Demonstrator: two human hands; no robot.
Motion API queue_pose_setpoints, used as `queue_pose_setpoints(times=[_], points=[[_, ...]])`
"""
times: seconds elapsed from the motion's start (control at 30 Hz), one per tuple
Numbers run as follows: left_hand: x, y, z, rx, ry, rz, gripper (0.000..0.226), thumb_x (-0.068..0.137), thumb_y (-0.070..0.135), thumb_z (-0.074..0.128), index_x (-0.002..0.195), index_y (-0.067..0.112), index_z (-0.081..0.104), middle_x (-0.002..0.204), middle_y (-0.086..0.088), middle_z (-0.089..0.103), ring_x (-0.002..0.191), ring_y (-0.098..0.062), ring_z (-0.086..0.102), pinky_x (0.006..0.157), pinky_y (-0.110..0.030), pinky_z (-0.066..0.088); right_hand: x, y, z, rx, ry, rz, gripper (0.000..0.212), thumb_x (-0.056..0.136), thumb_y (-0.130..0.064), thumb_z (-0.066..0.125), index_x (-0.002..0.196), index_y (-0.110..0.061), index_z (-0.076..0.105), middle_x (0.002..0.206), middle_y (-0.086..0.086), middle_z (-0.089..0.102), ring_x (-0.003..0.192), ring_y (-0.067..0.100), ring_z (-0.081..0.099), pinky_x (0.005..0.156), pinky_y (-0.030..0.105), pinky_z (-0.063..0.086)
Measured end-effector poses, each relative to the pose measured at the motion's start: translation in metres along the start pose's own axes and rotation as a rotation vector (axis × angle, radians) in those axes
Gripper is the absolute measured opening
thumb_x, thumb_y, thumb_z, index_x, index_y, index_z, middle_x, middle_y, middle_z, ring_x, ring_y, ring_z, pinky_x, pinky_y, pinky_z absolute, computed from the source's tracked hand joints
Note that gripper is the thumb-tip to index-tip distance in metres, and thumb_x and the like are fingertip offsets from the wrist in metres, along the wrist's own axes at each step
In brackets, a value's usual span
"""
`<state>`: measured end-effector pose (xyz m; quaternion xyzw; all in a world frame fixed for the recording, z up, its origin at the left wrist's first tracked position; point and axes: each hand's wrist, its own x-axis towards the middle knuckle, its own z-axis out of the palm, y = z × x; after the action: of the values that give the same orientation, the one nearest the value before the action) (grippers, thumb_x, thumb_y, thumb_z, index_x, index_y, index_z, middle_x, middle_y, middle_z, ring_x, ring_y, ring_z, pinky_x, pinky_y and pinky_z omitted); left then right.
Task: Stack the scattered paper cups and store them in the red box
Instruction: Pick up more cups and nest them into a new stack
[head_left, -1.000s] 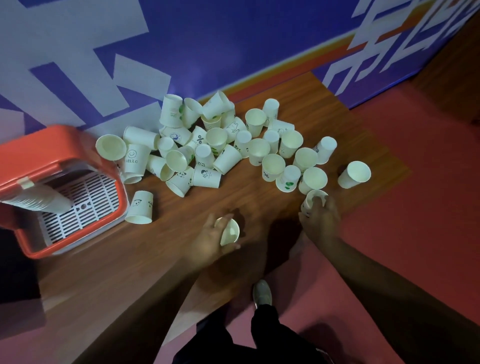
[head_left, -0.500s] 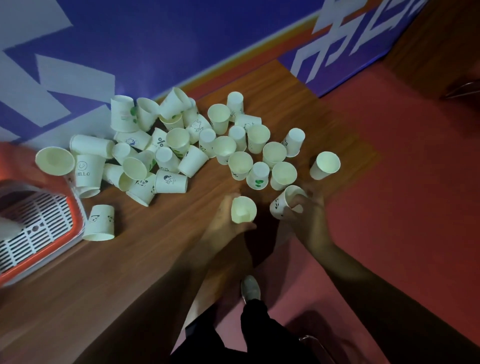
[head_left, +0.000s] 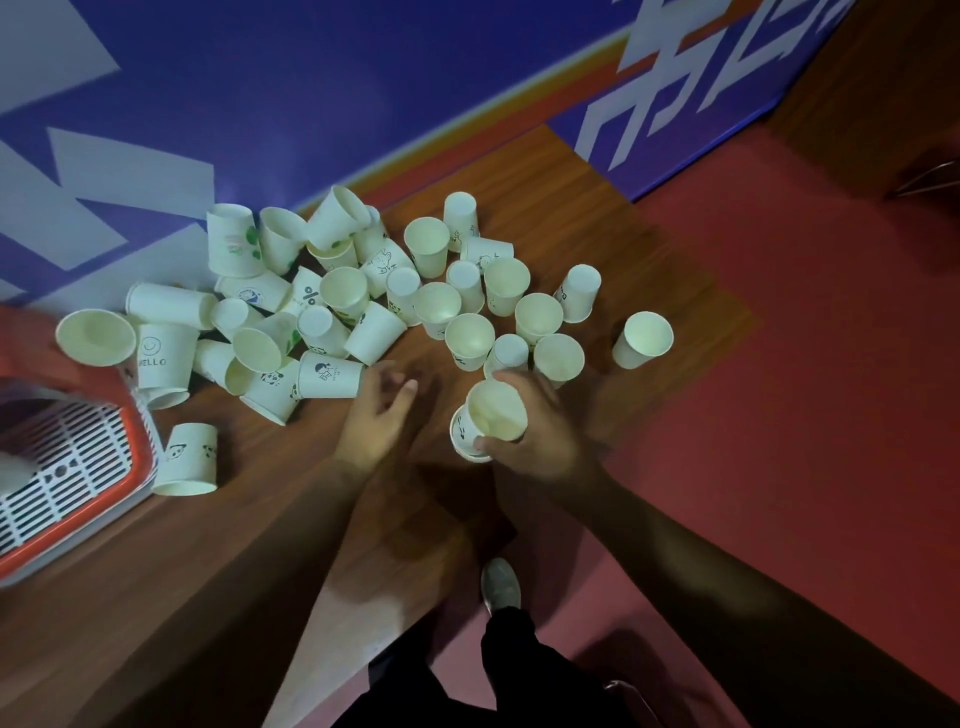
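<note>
Several white paper cups (head_left: 332, 306) lie scattered on the wooden table (head_left: 156, 561), some upright, some upside down, some on their sides. My right hand (head_left: 540, 431) grips a short stack of two nested cups (head_left: 491, 421), mouths up, near the table's front edge. My left hand (head_left: 376, 415) hovers just left of the stack, fingers spread and holding nothing, next to a cup lying on its side (head_left: 330, 375). The red box (head_left: 67, 467) with a white slotted insert sits at the left edge, partly out of view. A single upside-down cup (head_left: 188, 459) stands beside it.
A blue wall banner (head_left: 311, 93) with white shapes runs behind the table. Red floor (head_left: 805, 389) lies to the right, past the table's edge. One upright cup (head_left: 642, 340) stands apart at the right. My shoe (head_left: 500, 584) and dark trouser leg show below.
The cup that my left hand held now sits nested in the cup in my right hand. My left hand has let go and opened. The view has shifted right, so less of the box shows.
</note>
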<state>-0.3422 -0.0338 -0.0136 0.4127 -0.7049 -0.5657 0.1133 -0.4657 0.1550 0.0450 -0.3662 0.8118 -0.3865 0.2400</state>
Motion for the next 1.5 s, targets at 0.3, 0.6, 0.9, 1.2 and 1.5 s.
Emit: queue_pose_setpoints(times=[0.3,0.6,0.9,1.2,1.5], points=[[0.045,0.038,0.012,0.318,-0.172,0.262,0.05,0.087,0.025,0.076,0.132,0.016,0.054,0.129,0.001,0.054,0.118,-0.01,0.051,0.104,-0.03,0.042,-0.003,0.022,0.033,-0.419,-0.027,-0.143,0.095,0.054,-0.047,0.088,0.134,-0.009,0.054,0.13,0.009,0.06,0.117,0.027,0.058,0.097,0.044,0.049],[0.086,0.041,0.041,0.744,-0.203,0.464,0.072,0.078,0.035,0.083,0.139,0.01,0.054,0.146,-0.016,0.048,0.129,-0.037,0.049,0.103,-0.047,0.045,0.028,0.063,-0.017,-0.383,0.291,0.178,0.045,0.086,-0.025,0.07,0.124,-0.005,0.058,0.128,0.017,0.051,0.118,0.032,0.052,0.096,0.037,0.044],[0.089,0.022,0.045,0.739,-0.252,0.443,0.004,0.085,0.015,0.078,0.086,0.011,0.077,0.147,-0.02,0.046,0.135,-0.038,0.044,0.112,-0.036,0.037,0.046,0.094,-0.019,-0.676,0.167,0.265,0.025,0.081,-0.018,0.073,0.105,-0.012,0.074,0.132,0.017,0.051,0.118,0.036,0.053,0.096,0.041,0.047],[0.056,0.043,0.017,0.277,-0.104,0.377,0.004,0.088,0.016,0.069,0.088,0.018,0.065,0.138,-0.008,0.053,0.125,-0.014,0.051,0.095,-0.034,0.051,0.029,0.087,-0.024,-0.465,0.102,0.296,0.009,0.09,-0.019,0.063,0.095,-0.014,0.068,0.119,0.013,0.057,0.108,0.032,0.056,0.088,0.04,0.052],[-0.004,0.065,-0.031,-0.094,-0.296,0.318,0.018,0.079,0.031,0.068,0.08,0.014,0.063,0.144,0.0,0.059,0.14,-0.004,0.046,0.113,-0.036,0.039,0.009,0.048,-0.038,-0.07,0.27,0.256,0.027,0.068,-0.018,0.06,0.053,-0.022,0.037,0.068,-0.002,0.045,0.068,0.009,0.049,0.08,0.043,0.044]])
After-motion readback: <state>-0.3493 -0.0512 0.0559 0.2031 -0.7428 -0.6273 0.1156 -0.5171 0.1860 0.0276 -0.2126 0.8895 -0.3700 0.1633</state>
